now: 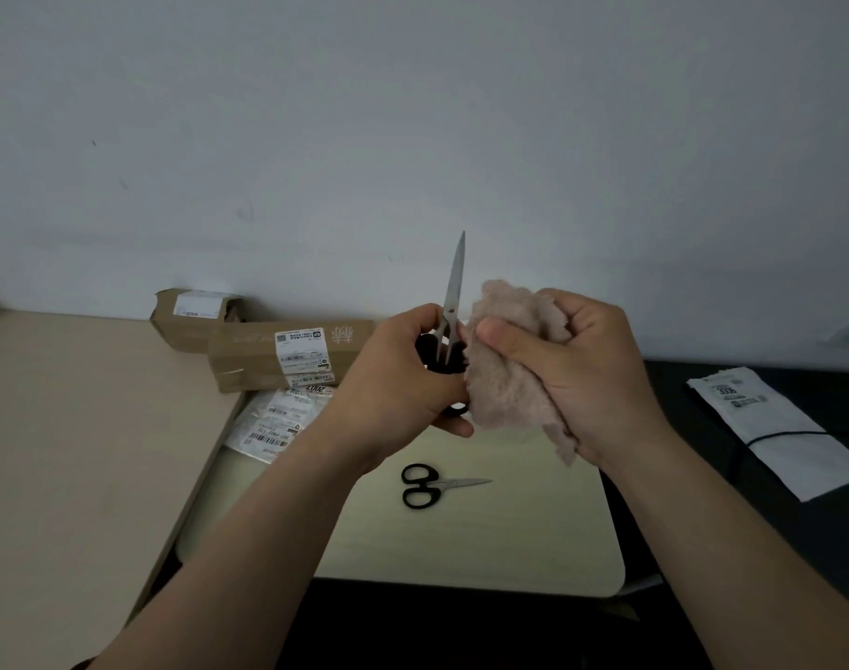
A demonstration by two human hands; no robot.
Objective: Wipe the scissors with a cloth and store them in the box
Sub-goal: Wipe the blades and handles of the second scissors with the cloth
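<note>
Bare forearms (248,539) lead to the left hand (403,374) and right hand (592,374), with a reddish sliver (81,663), perhaps a sleeve edge, at seven o'clock.

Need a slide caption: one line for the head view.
Left hand holds black-handled scissors tip-up while right hand grips a pinkish cloth beside them; a second pair lies on the table.
</note>
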